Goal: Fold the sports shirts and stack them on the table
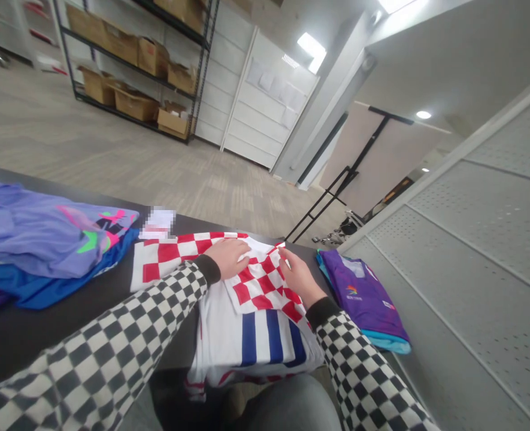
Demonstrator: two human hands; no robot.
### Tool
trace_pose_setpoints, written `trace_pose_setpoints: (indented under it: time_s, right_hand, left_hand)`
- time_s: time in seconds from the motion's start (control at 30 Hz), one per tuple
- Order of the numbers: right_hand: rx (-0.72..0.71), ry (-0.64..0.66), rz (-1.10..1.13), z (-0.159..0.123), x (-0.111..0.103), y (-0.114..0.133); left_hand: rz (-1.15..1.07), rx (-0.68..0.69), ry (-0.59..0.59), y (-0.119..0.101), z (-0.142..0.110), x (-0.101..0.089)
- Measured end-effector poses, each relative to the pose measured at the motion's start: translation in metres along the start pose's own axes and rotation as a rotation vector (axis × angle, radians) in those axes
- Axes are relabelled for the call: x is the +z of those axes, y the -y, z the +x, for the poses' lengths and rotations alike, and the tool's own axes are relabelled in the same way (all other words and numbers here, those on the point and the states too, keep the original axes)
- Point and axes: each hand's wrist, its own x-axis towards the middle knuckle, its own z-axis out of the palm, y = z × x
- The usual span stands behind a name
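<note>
From the head cam: a person's at a black table (26, 341), working on a red-and-white checkered jersey with blue and white stripes (258, 305) that sits right at the near edge. The checkered part lies folded over the striped part, looks like one shirt, though the angle's too skewed to swear to it. The left hand (226, 257) is flat and open, palm down on the checks, not gripping anything. The right hand (298, 275) rests on the top layer by a white fold, but you can't tell if those fingers are pinching cloth. So it's mid-fold, and that top layer wants smoothing flat. A lilac and blue jersey pile (35, 233) sits left, a folded purple jersey with a turquoise edge (361, 296) sits right, and a blurred white paper (157, 224) lies up top. Behind are metal shelves with cardboard boxes (132, 75).
</note>
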Motion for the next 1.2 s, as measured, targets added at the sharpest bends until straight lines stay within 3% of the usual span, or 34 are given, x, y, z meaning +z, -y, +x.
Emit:
trace_pose_setpoints:
  time_s: [0.1,0.17,0.37,0.5,0.63,0.77,0.83,0.9,0.97,1.07,1.13,1.2]
  right_hand:
    - [0.048,0.139,-0.182,-0.004,0.006,-0.032]
    - [0.082,0.153,-0.197,-0.007,0.014,-0.044]
    - [0.164,0.15,-0.247,-0.003,0.023,-0.048]
    - [0.088,0.161,-0.266,0.004,0.016,-0.054]
    - [0.146,0.055,-0.241,0.016,-0.007,-0.079]
    - [0.264,-0.123,-0.237,0.024,-0.042,-0.095]
    - [0.198,-0.238,-0.204,0.019,-0.051,-0.088]
    - [0.045,-0.293,-0.173,0.005,-0.047,-0.069]
    - [-0.129,-0.195,-0.174,-0.015,-0.033,-0.046]
    - [-0.249,0.157,-0.246,-0.04,-0.01,-0.029]
    - [-0.137,0.288,-0.338,-0.045,-0.006,-0.035]
    - [0.07,0.255,-0.437,-0.043,-0.016,-0.052]
  left_hand:
    - [-0.024,0.019,0.197,-0.009,-0.005,0.016]
    - [-0.006,-0.017,0.28,-0.009,-0.008,0.024]
    - [0.026,-0.056,0.285,0.005,-0.006,0.025]
    - [0.006,-0.064,0.262,0.013,-0.001,0.02]
    - [0.003,-0.048,0.191,0.021,0.001,0.018]
    - [0.053,-0.043,0.214,0.023,0.001,0.016]
    - [0.073,-0.05,0.225,0.023,0.001,0.016]
    - [0.076,-0.053,0.213,0.024,0.002,0.017]
    - [0.068,-0.051,0.205,0.026,0.002,0.017]
    - [0.036,-0.061,0.202,0.034,-0.001,0.014]
    - [0.017,-0.075,0.202,0.04,-0.008,0.01]
    - [0.025,-0.083,0.209,0.047,-0.019,0.006]
